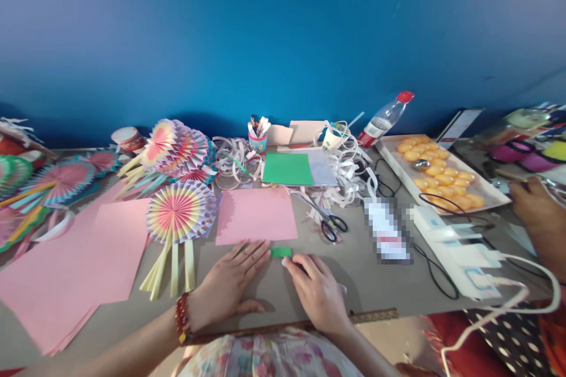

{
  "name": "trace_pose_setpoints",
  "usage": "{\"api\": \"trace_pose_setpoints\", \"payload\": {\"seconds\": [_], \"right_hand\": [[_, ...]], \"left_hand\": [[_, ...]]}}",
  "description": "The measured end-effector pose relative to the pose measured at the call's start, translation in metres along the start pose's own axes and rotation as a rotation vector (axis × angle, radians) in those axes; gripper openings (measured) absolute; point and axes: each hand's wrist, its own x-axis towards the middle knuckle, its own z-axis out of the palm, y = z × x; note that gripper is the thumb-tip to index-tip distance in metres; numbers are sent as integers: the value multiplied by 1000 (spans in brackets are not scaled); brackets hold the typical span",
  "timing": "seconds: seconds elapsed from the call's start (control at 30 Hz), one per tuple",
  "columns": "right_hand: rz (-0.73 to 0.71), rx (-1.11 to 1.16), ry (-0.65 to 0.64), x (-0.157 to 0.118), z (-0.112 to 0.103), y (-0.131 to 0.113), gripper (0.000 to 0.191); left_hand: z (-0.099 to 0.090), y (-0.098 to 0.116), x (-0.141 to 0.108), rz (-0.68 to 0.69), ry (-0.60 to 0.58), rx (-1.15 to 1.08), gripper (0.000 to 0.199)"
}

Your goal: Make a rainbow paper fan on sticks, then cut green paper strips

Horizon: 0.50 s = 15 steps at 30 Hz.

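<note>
My left hand [239,280] lies flat on the table with its fingers stretched out, the fingertips at the left end of a small green paper strip [280,252]. At the strip's right end is my right hand [318,291], its fingers closed round a slim white stick [343,288]. Only the ends of that stick show, so its kind is unclear. Just beyond the left fingertips lies a pink paper sheet [257,217]. To the left rests a folded paper rosette fan [181,212] with pale yellow strips.
Black-handled scissors [333,227] lie right of the pink sheet. Behind are green paper [288,168], white paper scraps [349,182] and a pen cup [257,141]. Pink sheets [75,271] spread left. A power strip [455,253], cables and a box [398,171] stand right, near another person's hand [542,218].
</note>
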Motion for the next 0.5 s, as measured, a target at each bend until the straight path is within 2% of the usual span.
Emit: {"api": "trace_pose_setpoints", "payload": {"seconds": [0.33, 0.5], "right_hand": [[-3, -16, 5, 6, 5, -10, 23], [-4, 3, 13, 5, 3, -4, 26]], "left_hand": [[-5, 1, 0, 2, -10, -11, 92], [-2, 10, 5, -43, 2, 13, 93]]}}
